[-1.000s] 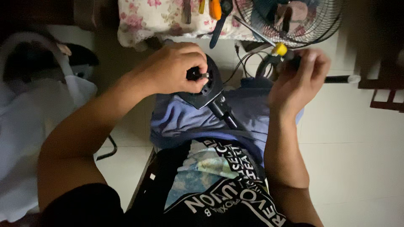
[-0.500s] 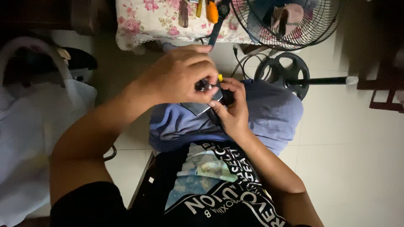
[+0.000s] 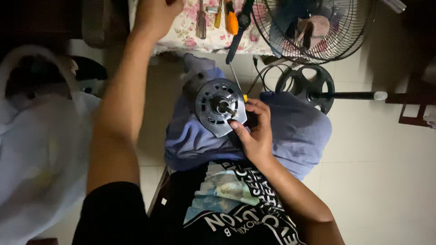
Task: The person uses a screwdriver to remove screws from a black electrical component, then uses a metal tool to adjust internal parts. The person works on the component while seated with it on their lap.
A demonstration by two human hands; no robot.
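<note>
Fan motor [image 3: 220, 106], round and grey with its shaft facing you, rests on your lap over the blue shorts [image 3: 295, 131], and your right hand [image 3: 254, 131] grips its edge at about four o'clock, thumb pressed on the face. Your left hand [image 3: 156, 13] reaches to twelve o'clock over the floral cloth [image 3: 190, 38] near the screwdrivers [image 3: 227, 18]; its fingers run out of view, so you cannot tell their state.
</note>
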